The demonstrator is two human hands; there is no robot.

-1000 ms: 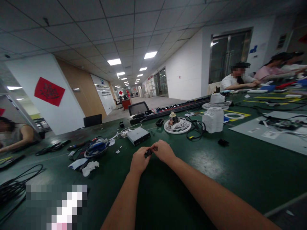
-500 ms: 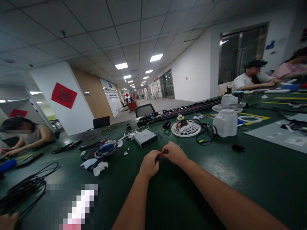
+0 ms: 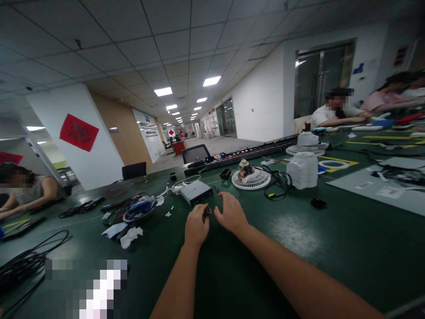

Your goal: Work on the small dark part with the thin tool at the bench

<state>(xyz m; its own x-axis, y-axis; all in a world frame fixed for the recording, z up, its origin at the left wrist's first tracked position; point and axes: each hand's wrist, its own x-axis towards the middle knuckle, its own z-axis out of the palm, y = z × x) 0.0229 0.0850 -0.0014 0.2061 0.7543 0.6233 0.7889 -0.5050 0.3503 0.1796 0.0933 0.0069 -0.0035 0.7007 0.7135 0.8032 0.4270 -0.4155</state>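
Note:
My left hand (image 3: 195, 228) is curled over the green table (image 3: 299, 239), pinching a small black part (image 3: 206, 212) at its fingertips. My right hand (image 3: 229, 213) hovers just right of that part with its fingers loosely bent and apart from it. What the part is I cannot make out. A grey box (image 3: 198, 192) lies just beyond both hands.
A white fan grille with a motor (image 3: 251, 177) and a white fan housing (image 3: 302, 169) stand behind to the right, with black cables. A bowl of parts (image 3: 138, 208) and tissues lie left. Other people sit at the far left (image 3: 25, 192) and far right (image 3: 335, 113).
My right hand has let go of the small black part and drawn slightly right, fingers loosened. My left hand still pinches it. The view has shifted a little.

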